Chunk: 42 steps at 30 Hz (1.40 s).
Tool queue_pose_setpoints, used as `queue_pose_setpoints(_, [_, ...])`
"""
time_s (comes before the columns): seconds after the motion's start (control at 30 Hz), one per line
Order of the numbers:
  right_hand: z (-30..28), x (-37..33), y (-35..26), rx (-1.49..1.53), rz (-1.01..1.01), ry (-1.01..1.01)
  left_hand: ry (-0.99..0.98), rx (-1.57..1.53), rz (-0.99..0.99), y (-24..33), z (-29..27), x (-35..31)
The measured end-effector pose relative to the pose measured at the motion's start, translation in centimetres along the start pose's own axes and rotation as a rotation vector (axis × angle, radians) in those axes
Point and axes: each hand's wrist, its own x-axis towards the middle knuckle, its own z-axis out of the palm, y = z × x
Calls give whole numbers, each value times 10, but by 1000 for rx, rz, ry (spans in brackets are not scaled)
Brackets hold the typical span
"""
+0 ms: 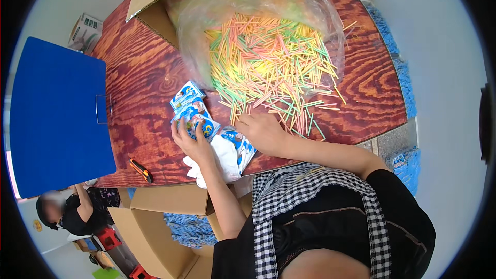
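Observation:
My left hand point(194, 143) holds a small blue-and-white packet point(205, 127) between thumb and fingers, over the near end of an overlapping row of like packets point(187, 94). My right hand point(262, 133) is closed, fingertips down at the near edge of a heap of thin pink, yellow and green sticks point(268, 67); what its fingers hold, if anything, is hidden. Beneath and beside it lie more blue-and-white packets point(243, 147). A white cloth or glove point(224, 156) lies by my left wrist. The heap spills from a clear plastic bag point(194, 54).
The bag comes out of a cardboard box point(157, 23) on the wood-grained table point(137, 98). An orange-and-black utility knife point(141, 171) lies near the front edge. A blue panel point(62, 119) stands at left. Below is an open carton point(147, 232) with blue packets point(190, 229). Another person point(82, 209) is at lower left.

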Motion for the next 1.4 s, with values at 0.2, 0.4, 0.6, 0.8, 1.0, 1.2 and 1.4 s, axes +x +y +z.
queue_pose_setpoints(0.2, [-36,-3,-2,376,41,250,45,-45,171,50,-25,-8])
queue_pose_setpoints(0.4, [-57,-5,7,617,216,264,-454,-555,-7,92,-22,-29])
queue_pose_setpoints(0.6, [-49,-8,18,586,277,275,-233,-376,321,86,12,-31])
queue_pose_setpoints(0.8, [-41,-6,22,512,237,268,-231,-235,432,74,15,-20])
queue_pose_setpoints(1.0, [-64,-2,11,611,191,297,-249,-345,505,110,-11,-15])
queue_pose_setpoints(1.2, [-71,2,19,610,117,392,-352,-418,402,125,-17,-10])
queue_pose_setpoints(1.4, [-97,-2,8,582,140,407,-454,-569,251,125,-11,-18])
